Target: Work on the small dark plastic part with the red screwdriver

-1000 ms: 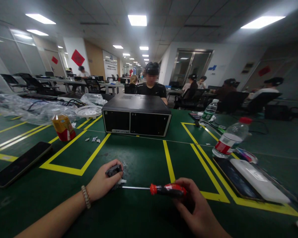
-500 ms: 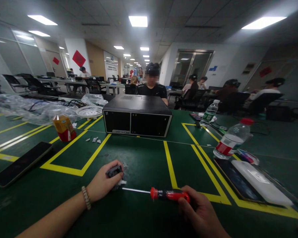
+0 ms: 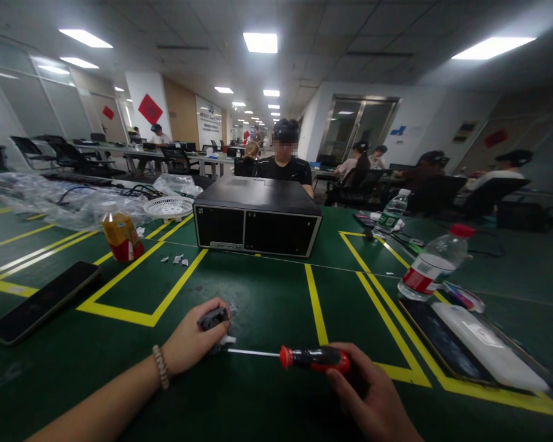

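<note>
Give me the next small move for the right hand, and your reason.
Probably a slight twist of the screwdriver: the right hand has thumb and fingers on the end of its handle, and its shaft points at the left hand, which grips a small dark part. Go gently, as the tip's seating is too unclear to judge.

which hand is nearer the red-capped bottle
Right. The right hand, holding the screwdriver, is left of the red-capped bottle and on its near side; the left hand, holding a small dark part, is much farther left.
</note>
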